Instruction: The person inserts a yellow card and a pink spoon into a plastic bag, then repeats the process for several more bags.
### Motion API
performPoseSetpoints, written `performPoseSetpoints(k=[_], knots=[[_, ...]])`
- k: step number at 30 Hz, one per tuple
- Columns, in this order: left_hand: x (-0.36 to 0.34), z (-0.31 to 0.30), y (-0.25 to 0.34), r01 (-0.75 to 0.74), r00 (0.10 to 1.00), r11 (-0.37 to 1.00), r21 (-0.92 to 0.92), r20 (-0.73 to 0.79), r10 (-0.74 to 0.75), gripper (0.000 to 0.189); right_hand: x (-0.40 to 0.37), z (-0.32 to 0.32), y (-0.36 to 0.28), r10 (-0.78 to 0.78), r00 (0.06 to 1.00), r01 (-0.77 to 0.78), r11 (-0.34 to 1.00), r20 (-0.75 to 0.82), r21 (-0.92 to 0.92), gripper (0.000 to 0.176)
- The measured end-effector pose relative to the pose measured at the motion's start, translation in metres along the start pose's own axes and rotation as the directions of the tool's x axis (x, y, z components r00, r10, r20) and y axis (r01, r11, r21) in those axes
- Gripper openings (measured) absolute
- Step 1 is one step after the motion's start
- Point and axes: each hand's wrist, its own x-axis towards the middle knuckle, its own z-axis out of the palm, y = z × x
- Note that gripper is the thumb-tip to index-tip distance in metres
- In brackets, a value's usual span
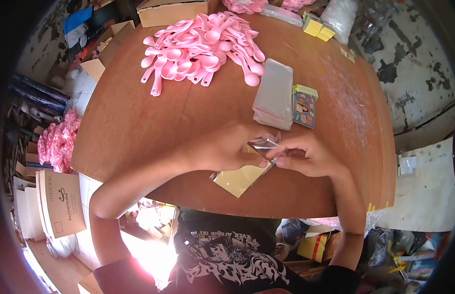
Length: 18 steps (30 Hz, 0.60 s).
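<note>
A yellow card (235,182) sits inside a clear plastic bag (263,143) just above the table's near edge. My left hand (237,147) grips this bag, thumb lying across the front. At the bag's upper right, my right hand (308,156) pinches its clear plastic edge between thumb and fingers. Beyond my hands lies a stack of clear plastic bags (274,93). Beside that stack, to its right, is a small pile of printed cards (304,110), the top one blue with pictures. Farther back rises a heap of pink plastic spoons (195,51).
The brown wooden table (134,122) carries a cardboard box (171,12), small yellow boxes (317,27) and a plastic-wrapped bundle (340,19) along its far side. To the left stand a cardboard carton (61,203) and a pink plastic-wrapped bundle (61,142).
</note>
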Motion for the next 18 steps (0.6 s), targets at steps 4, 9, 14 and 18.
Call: performPoseSetpoints(k=[4,9,14,18], knots=[[-0.013,0.001,-0.007,0.227,0.966,0.969,-0.098,0.151,-0.211,0.033,0.028,-0.041,-0.004,0.003,0.993,-0.003,1.0,-0.117,0.001,0.016],[-0.013,-0.001,-0.013,0.157,0.978,0.979,-0.129,0.157,-0.136,0.032,0.112,-0.065,0.012,-0.22,0.875,0.029,0.913,-0.431,-0.407,0.014],[-0.017,0.004,-0.03,0.069,0.991,0.985,-0.157,0.122,-0.05,0.033,0.18,-0.048,0.021,-0.317,0.859,-0.103,0.663,-0.402,-0.742,0.016],[-0.017,-0.001,-0.02,0.17,0.98,0.967,-0.188,0.134,-0.146,0.034,0.213,-0.032,0.028,-0.356,0.843,-0.263,0.38,-0.403,-0.887,0.018]])
